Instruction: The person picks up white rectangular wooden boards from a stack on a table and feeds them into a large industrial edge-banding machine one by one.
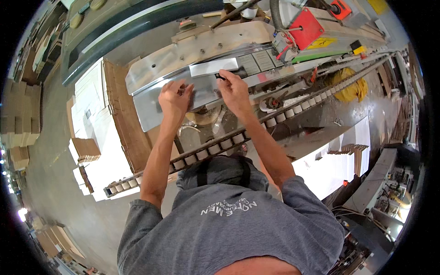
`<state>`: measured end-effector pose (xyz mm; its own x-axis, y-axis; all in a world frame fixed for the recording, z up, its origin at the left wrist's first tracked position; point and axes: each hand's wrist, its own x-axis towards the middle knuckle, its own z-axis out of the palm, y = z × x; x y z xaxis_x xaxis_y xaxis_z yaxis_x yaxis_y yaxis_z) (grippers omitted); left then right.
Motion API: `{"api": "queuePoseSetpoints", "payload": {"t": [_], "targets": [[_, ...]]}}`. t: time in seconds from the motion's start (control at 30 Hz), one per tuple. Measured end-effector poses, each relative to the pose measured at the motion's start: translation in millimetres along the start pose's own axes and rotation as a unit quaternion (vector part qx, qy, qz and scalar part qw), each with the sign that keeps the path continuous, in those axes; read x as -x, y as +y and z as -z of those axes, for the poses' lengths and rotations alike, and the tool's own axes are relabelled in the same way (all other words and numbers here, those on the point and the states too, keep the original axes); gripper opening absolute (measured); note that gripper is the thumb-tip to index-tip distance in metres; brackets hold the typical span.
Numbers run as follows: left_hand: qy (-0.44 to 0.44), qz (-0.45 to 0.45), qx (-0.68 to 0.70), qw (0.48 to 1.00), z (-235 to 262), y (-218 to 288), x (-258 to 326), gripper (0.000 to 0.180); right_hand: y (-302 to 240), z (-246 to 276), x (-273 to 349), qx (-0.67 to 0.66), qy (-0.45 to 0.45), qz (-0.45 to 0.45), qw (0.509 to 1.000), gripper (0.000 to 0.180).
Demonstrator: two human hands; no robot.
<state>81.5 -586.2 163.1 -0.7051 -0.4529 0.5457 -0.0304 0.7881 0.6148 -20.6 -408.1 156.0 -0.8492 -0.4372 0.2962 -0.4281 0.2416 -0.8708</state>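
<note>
A narrow folded white carton (213, 67) lies across the sloping metal plate of a machine. My right hand (234, 91) is at the carton's right end, fingers curled and closed, with the index fingertip over its near edge. A small dark bit shows by those fingertips; I cannot make out what it is. To the left, my left hand (176, 95) hovers over the bare shiny metal plate (149, 106). Its fingers are loosely bent and apart, holding nothing. Flat grey pieces (257, 62) lie in a row on the track right of the carton.
A roller rail (213, 149) runs diagonally between my body and the machine. White cardboard stacks stand left (94, 105) and right (330, 158). A red plate (306, 27) and hoses sit at the upper right. A yellow cloth (350, 85) hangs beyond the rail.
</note>
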Motion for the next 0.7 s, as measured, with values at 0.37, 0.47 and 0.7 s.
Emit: {"api": "queuePoseSetpoints", "payload": {"t": [0.37, 0.47, 0.7], "targets": [[-0.037, -0.014, -0.060, 0.997, -35.6, -11.8, -22.8, 0.020, 4.8, -21.3, -9.5, 0.002, 0.054, -0.038, 0.998, 0.044], [-0.048, -0.023, -0.057, 0.997, -47.3, -8.0, -24.9, 0.019, 11.0, -19.0, -11.7, 0.015, 0.074, -0.016, 0.997, 0.045], [-0.064, -0.052, -0.048, 0.995, -94.4, 28.5, -43.9, 0.015, 46.5, 14.8, -30.1, 0.072, 0.147, 0.057, 0.985, 0.041]]}}
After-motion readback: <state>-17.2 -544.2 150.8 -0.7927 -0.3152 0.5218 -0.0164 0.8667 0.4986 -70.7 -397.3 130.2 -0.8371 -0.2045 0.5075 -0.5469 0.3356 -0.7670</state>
